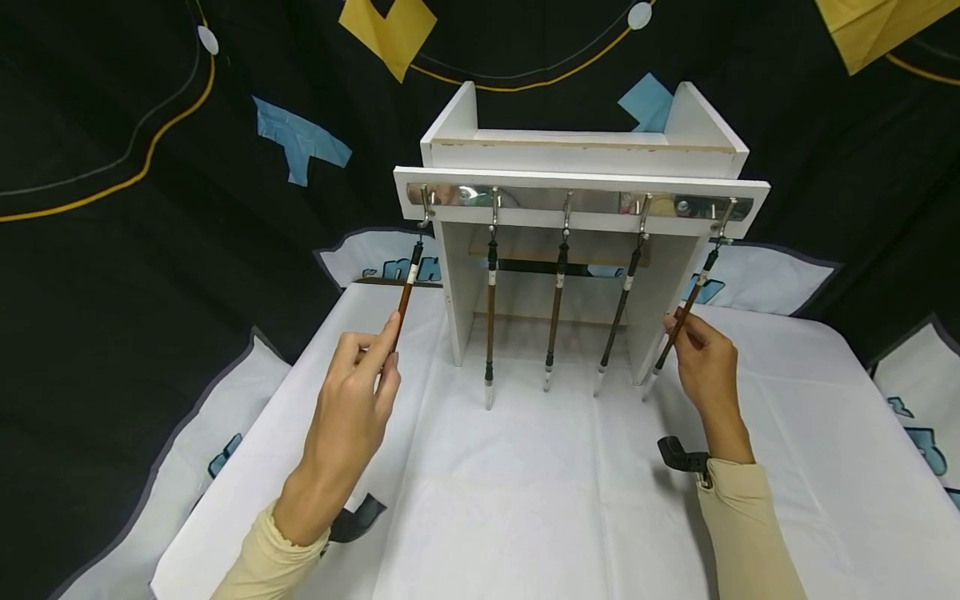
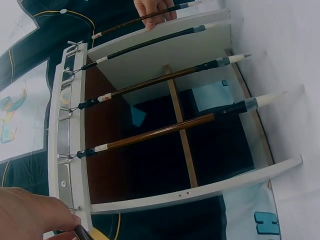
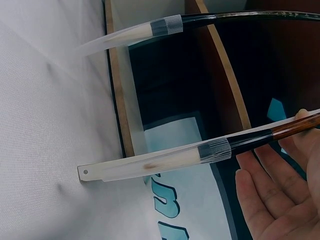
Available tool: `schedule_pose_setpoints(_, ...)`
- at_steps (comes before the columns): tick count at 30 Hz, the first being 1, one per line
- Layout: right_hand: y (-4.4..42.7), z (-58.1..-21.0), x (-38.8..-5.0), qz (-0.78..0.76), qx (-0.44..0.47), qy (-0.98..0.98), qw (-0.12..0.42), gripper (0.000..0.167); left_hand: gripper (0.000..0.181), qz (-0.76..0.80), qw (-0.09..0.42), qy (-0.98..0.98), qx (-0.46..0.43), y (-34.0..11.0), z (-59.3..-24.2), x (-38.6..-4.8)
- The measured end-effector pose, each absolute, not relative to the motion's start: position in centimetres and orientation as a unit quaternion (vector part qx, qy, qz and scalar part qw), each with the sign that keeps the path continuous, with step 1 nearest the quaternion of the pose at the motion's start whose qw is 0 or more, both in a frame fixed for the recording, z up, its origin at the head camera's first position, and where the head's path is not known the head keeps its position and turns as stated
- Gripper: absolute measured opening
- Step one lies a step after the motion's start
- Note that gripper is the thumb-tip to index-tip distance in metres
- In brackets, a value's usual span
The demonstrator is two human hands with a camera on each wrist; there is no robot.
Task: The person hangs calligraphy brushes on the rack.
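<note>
My left hand (image 1: 348, 404) pinches the brown handle of the leftmost calligraphy brush (image 1: 406, 298). Its black top is just under the leftmost hook (image 1: 426, 204); I cannot tell whether its loop is on that hook. At the other end, my right hand (image 1: 705, 358) holds the rightmost calligraphy brush (image 1: 692, 302) by its handle, thumb and fingers around it. This brush hangs slanted below the rightmost hook (image 1: 724, 218). A clear sleeve (image 3: 172, 162) covers its pale bristles. Between the hands, three more brushes (image 1: 491, 304) hang from hooks, tips down.
A white shelf unit (image 1: 585, 160) stands at the back of the white-covered table (image 1: 517, 517), its metal hook strip (image 1: 528, 199) facing me. Behind it hangs a black curtain (image 1: 150, 275) with blue tape (image 1: 300, 137) and yellow pieces (image 1: 390, 37).
</note>
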State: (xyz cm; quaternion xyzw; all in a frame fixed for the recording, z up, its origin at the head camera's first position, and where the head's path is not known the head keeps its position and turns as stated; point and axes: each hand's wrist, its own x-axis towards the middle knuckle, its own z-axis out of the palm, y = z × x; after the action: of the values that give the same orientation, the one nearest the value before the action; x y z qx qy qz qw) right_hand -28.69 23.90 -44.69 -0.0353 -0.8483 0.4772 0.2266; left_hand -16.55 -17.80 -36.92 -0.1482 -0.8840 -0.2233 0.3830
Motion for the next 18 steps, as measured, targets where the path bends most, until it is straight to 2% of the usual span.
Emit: schedule_pose_setpoints(18,23.96,-44.70,-28.67,0.483,-0.029,-0.846,0.223,0.045,0.053,-0.225,0.375,-0.887,-0.148,-17.73,-36.06,-17.32)
